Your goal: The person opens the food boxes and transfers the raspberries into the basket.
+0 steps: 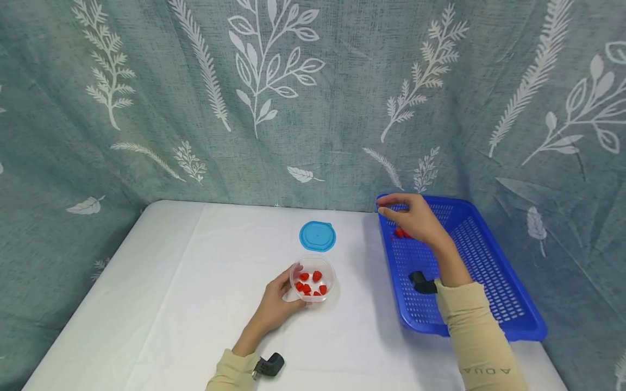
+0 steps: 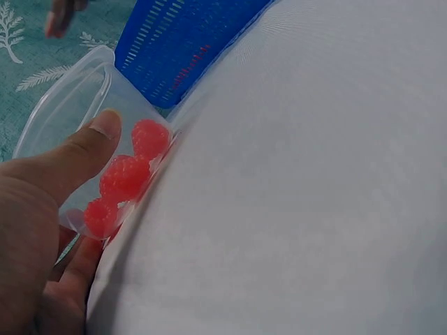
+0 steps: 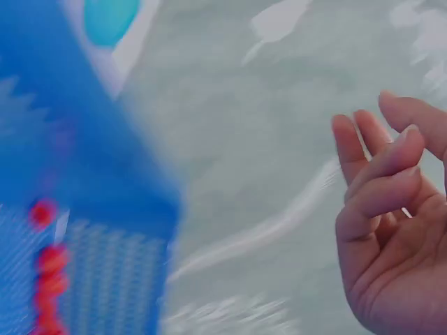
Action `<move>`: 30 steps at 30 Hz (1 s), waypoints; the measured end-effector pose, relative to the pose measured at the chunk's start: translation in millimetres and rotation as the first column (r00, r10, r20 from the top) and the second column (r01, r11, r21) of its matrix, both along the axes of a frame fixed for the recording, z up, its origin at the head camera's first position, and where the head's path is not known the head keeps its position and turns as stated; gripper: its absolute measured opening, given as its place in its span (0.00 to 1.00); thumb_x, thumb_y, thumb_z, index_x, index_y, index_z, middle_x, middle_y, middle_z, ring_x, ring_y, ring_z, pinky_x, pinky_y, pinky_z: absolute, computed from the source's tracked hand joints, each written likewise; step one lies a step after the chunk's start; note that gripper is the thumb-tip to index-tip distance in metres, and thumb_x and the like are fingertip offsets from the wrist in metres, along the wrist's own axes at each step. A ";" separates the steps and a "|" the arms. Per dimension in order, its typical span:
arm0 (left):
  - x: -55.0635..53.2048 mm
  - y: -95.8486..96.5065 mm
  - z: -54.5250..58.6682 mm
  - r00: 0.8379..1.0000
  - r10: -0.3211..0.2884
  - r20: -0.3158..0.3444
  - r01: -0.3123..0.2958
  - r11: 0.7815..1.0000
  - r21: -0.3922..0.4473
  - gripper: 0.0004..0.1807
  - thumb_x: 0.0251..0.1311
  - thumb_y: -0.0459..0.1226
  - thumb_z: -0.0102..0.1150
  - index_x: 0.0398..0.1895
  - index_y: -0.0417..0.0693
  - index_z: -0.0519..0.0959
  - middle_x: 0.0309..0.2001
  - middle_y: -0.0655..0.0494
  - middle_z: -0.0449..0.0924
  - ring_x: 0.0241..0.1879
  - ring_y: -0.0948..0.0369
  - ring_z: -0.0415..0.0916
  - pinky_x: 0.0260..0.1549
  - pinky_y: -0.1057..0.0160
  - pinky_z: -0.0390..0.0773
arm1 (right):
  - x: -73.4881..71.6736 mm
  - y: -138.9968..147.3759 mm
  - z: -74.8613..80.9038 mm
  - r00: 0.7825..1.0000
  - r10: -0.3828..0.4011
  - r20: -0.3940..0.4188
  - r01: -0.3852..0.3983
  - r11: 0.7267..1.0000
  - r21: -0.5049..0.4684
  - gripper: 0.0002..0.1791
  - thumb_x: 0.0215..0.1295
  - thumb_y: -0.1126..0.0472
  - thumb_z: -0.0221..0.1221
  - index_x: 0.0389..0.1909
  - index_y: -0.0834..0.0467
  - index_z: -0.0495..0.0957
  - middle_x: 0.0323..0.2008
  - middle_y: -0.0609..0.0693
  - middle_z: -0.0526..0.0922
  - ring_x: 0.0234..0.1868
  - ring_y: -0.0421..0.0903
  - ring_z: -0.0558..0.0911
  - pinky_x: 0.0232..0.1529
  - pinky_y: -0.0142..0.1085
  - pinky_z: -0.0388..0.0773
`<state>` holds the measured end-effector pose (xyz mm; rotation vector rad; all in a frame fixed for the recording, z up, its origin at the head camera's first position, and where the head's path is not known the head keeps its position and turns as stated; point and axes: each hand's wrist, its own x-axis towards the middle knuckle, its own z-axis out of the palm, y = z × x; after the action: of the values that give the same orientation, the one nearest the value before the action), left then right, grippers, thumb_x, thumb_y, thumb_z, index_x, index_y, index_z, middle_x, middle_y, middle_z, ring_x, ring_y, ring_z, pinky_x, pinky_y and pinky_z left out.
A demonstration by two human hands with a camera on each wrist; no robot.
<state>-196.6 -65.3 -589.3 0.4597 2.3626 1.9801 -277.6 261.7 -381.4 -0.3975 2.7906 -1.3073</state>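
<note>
One clear round tub (image 1: 331, 279), rim up, on the counter (image 1: 156, 304) near its middle; within it, several small red berries (image 1: 317, 276), bumpy-skinned, lying loose across the bottom. Your left hand (image 1: 275, 307) grips the tub's near-left side, thumb and fingers curled round the wall. One blue lid (image 1: 318, 237), round with a small tab, flat on the counter just beyond the tub, not under either hand. One blue basket (image 1: 508, 282), rectangular with slotted walls and base, to your right, well apart from the tub. In the basket, toward its far left, further red berries (image 1: 400, 233), partly covered by your right hand in the head view and blurred in the right wrist view. Your right hand (image 1: 415, 217) hangs over the basket's far-left corner, fingers loosely bent, thumb and fingertips apart, nothing visible in its hold. Two beige sleeves (image 1: 489, 347), the right one printed with dark lettering; one black device (image 1: 270, 365) at each wrist. Behind the counter, a grey-green curtain (image 1: 342, 98) patterned with white leaves and sprigs.
</note>
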 end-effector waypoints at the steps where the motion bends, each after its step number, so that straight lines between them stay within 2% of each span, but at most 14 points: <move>1: 0.2 0.0 -0.1 1.000 0.000 0.001 0.000 1.000 0.000 0.48 0.50 0.29 0.77 0.76 0.48 0.65 0.71 0.48 0.71 0.74 0.52 0.64 0.70 0.58 0.67 | 8.8 -7.4 6.2 1.000 0.007 0.005 -0.007 1.000 -0.014 0.19 0.73 0.55 0.61 0.59 0.58 0.81 0.53 0.60 0.84 0.21 0.42 0.77 0.23 0.33 0.76; 3: 0.2 0.1 0.0 1.000 0.000 -0.004 0.000 1.000 -0.004 0.48 0.50 0.29 0.76 0.76 0.48 0.65 0.71 0.48 0.71 0.74 0.52 0.64 0.70 0.58 0.67 | 24.7 -22.0 14.5 1.000 0.029 -0.004 -0.029 0.999 -0.036 0.17 0.73 0.55 0.61 0.58 0.57 0.82 0.49 0.59 0.85 0.15 0.41 0.67 0.18 0.35 0.71; 5: 0.6 0.1 0.7 1.000 -0.003 -0.006 0.003 1.000 -0.003 0.47 0.51 0.30 0.76 0.76 0.47 0.65 0.72 0.48 0.71 0.74 0.52 0.64 0.70 0.58 0.68 | 38.0 -35.4 18.3 0.998 0.057 -0.030 -0.058 0.997 -0.047 0.15 0.72 0.56 0.62 0.56 0.57 0.83 0.49 0.56 0.85 0.16 0.40 0.69 0.18 0.34 0.73; 7: 1.1 0.2 1.7 1.000 -0.005 -0.007 0.005 1.000 -0.001 0.47 0.51 0.30 0.76 0.76 0.47 0.65 0.72 0.48 0.70 0.74 0.51 0.64 0.70 0.58 0.67 | 48.5 -47.3 17.2 0.996 0.079 -0.041 -0.081 0.994 -0.071 0.14 0.71 0.57 0.63 0.53 0.57 0.85 0.48 0.56 0.86 0.16 0.40 0.68 0.17 0.33 0.70; 10: 1.4 0.1 2.8 1.000 -0.008 -0.004 0.008 1.000 -0.001 0.48 0.50 0.30 0.76 0.76 0.46 0.65 0.72 0.48 0.70 0.74 0.51 0.64 0.70 0.59 0.67 | 60.1 -64.2 7.0 0.994 0.102 -0.033 -0.105 0.988 -0.116 0.12 0.70 0.58 0.64 0.50 0.57 0.86 0.48 0.56 0.87 0.14 0.39 0.66 0.15 0.31 0.68; 15: 0.7 -0.2 4.3 1.000 -0.014 -0.018 0.014 1.000 -0.002 0.49 0.50 0.30 0.77 0.76 0.44 0.64 0.72 0.46 0.70 0.73 0.51 0.66 0.70 0.59 0.68 | 71.8 -90.7 -28.8 0.992 0.128 0.006 -0.126 0.982 -0.143 0.10 0.70 0.60 0.63 0.48 0.58 0.87 0.46 0.55 0.87 0.12 0.38 0.64 0.14 0.29 0.66; 17: 0.2 -0.4 5.1 0.999 -0.017 -0.027 0.017 1.000 -0.003 0.49 0.50 0.30 0.77 0.77 0.43 0.63 0.72 0.46 0.70 0.73 0.50 0.66 0.70 0.58 0.68 | 73.0 -99.9 -49.2 0.991 0.131 0.019 -0.128 0.984 -0.123 0.10 0.70 0.62 0.63 0.47 0.59 0.87 0.46 0.54 0.88 0.17 0.39 0.70 0.17 0.29 0.71; 20: 0.7 -1.0 5.8 0.999 -0.022 -0.038 0.022 1.000 -0.010 0.48 0.51 0.30 0.76 0.77 0.42 0.63 0.72 0.44 0.70 0.73 0.49 0.66 0.69 0.57 0.69 | 72.3 -111.5 -81.5 0.994 0.103 0.046 -0.099 0.993 -0.071 0.10 0.68 0.64 0.63 0.47 0.60 0.88 0.46 0.53 0.89 0.33 0.44 0.81 0.29 0.32 0.81; 22: 1.2 -1.3 6.1 0.999 -0.025 -0.033 0.025 1.000 -0.012 0.48 0.51 0.30 0.76 0.77 0.42 0.63 0.72 0.45 0.70 0.73 0.49 0.66 0.69 0.57 0.69 | 70.8 -117.9 -100.3 0.996 0.070 0.053 -0.068 0.997 -0.032 0.10 0.66 0.66 0.64 0.47 0.61 0.88 0.47 0.53 0.89 0.48 0.49 0.84 0.44 0.39 0.86; 24: 1.5 -1.4 6.1 0.999 -0.028 -0.028 0.028 1.000 -0.014 0.48 0.51 0.30 0.76 0.77 0.43 0.63 0.72 0.45 0.70 0.73 0.50 0.66 0.69 0.57 0.69 | 69.5 -123.1 -113.8 0.999 0.024 0.046 -0.025 1.000 0.015 0.11 0.65 0.66 0.65 0.47 0.60 0.88 0.47 0.52 0.89 0.56 0.52 0.83 0.54 0.46 0.85; 25: 1.5 -1.5 5.9 0.999 -0.030 -0.027 0.029 0.999 -0.014 0.48 0.51 0.30 0.75 0.77 0.43 0.62 0.72 0.45 0.70 0.73 0.50 0.66 0.69 0.58 0.69 | 69.1 -125.2 -118.3 0.999 0.004 0.033 -0.005 0.999 0.045 0.12 0.65 0.66 0.66 0.48 0.59 0.88 0.48 0.52 0.89 0.57 0.53 0.83 0.56 0.50 0.83; 27: 1.3 -1.6 5.2 0.999 -0.030 -0.030 0.030 1.000 -0.009 0.48 0.51 0.30 0.75 0.77 0.43 0.63 0.72 0.45 0.70 0.73 0.50 0.66 0.69 0.58 0.69 | 68.7 -128.7 -123.6 1.000 -0.020 0.010 0.018 0.994 0.110 0.14 0.64 0.64 0.67 0.50 0.58 0.87 0.49 0.53 0.89 0.50 0.53 0.84 0.50 0.49 0.84; 28: 1.1 -1.6 4.7 0.999 -0.030 -0.040 0.030 1.000 -0.005 0.48 0.52 0.30 0.75 0.77 0.42 0.63 0.72 0.44 0.70 0.73 0.49 0.66 0.69 0.57 0.69 | 68.8 -130.1 -124.5 1.000 -0.020 -0.005 0.020 0.989 0.148 0.15 0.64 0.64 0.68 0.52 0.58 0.87 0.48 0.54 0.89 0.43 0.52 0.84 0.43 0.48 0.85; 30: 0.7 -1.5 3.5 0.998 -0.030 -0.057 0.030 0.999 0.011 0.48 0.52 0.30 0.76 0.76 0.41 0.63 0.72 0.43 0.70 0.72 0.48 0.66 0.69 0.55 0.69 | 69.5 -132.8 -124.0 1.000 -0.009 -0.015 0.012 0.975 0.224 0.18 0.63 0.62 0.68 0.55 0.57 0.86 0.50 0.55 0.88 0.34 0.49 0.79 0.32 0.43 0.79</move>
<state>-195.8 -66.8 -585.8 0.5561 2.3633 1.9951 -208.1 128.9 -505.4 -0.3815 2.9114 -0.9784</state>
